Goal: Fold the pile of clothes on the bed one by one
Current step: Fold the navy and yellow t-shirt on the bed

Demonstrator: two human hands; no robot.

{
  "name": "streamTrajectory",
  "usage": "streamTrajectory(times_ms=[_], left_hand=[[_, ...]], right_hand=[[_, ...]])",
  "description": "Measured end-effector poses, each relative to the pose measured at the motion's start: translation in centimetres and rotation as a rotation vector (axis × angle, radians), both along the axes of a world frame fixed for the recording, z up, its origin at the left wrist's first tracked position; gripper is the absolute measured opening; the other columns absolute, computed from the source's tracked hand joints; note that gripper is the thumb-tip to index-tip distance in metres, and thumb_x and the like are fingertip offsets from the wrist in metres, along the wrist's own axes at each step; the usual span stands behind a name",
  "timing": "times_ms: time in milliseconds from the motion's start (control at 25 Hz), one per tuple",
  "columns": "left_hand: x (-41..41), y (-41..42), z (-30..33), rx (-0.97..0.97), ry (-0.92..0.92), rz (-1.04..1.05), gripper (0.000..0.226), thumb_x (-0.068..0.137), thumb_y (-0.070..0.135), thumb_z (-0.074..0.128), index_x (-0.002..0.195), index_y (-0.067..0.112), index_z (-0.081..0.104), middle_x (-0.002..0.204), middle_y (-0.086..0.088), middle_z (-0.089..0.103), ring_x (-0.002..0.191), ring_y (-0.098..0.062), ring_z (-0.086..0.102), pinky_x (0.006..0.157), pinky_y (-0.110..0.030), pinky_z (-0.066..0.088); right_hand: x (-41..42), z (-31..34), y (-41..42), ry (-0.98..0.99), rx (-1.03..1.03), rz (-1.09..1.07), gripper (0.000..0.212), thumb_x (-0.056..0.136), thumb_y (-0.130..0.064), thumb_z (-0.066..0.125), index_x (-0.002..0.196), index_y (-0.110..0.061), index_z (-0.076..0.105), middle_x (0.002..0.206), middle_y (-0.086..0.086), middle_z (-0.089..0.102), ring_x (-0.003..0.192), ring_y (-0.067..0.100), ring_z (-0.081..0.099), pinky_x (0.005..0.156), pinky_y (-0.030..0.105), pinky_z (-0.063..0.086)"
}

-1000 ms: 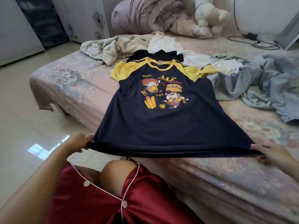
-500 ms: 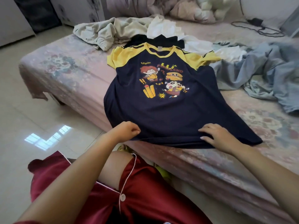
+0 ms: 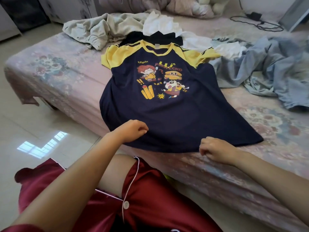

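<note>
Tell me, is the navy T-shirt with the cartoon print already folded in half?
No, the T-shirt lies spread flat on the bed, print up, both yellow sleeves out to the sides.

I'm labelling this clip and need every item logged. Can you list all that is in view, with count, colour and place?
T-shirt: one, navy with yellow shoulders and a cartoon print, spread flat face-up on the bed's near edge.
Beige garment: one, crumpled, far left of the pile.
White garments: count unclear, behind the collar.
Black garment: one, under the collar.
Light blue garments: count unclear, heaped at right.
Bed: one, pink floral cover.
Bedding: mauve, bunched at the far end.
Cable: black, far right.
Left hand: fingers curled, on the shirt near the hem.
Right hand: fingers curled, at the hem.
</note>
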State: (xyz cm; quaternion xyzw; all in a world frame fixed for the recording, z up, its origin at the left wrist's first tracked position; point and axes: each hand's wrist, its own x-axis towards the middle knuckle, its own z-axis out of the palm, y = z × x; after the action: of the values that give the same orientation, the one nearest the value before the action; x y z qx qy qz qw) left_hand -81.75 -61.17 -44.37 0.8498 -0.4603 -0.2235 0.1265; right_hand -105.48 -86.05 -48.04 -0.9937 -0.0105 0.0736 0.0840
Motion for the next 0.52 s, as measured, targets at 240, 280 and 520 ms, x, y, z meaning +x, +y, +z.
streamTrajectory(times_ms=[240,280,520], left_hand=[[2.0,0.3,-0.7,0.036,-0.127,-0.040,0.044,0.099,0.029,0.046,0.142,0.019,0.043,0.141,-0.006,0.047,0.129,-0.023,0.043,0.107,-0.034,0.035],[2.6,0.4,-1.2,0.065,-0.220,-0.055,0.050,0.100,0.034,0.043,0.147,0.020,0.033,0.149,-0.007,0.036,0.136,-0.025,0.035,0.111,-0.037,0.031],[9.0,-0.9,-5.4,0.116,-0.424,-0.028,0.071,0.095,0.060,0.004,0.152,0.020,-0.004,0.160,-0.006,-0.008,0.147,-0.023,-0.010,0.118,-0.041,-0.005]], right_hand=[[3.4,0.6,1.7,-0.073,0.017,-0.077,0.018,0.090,-0.012,0.058,0.105,-0.013,0.068,0.103,0.004,0.062,0.094,0.024,0.055,0.076,0.032,0.046],[5.3,0.8,2.3,-0.099,0.002,-0.091,0.023,0.092,-0.013,0.057,0.113,-0.012,0.067,0.111,0.007,0.061,0.100,0.026,0.055,0.082,0.036,0.047],[18.5,-1.1,5.9,-0.138,-0.103,-0.154,0.049,0.098,-0.037,0.038,0.141,-0.014,0.044,0.150,0.011,0.037,0.136,0.028,0.038,0.106,0.045,0.036]])
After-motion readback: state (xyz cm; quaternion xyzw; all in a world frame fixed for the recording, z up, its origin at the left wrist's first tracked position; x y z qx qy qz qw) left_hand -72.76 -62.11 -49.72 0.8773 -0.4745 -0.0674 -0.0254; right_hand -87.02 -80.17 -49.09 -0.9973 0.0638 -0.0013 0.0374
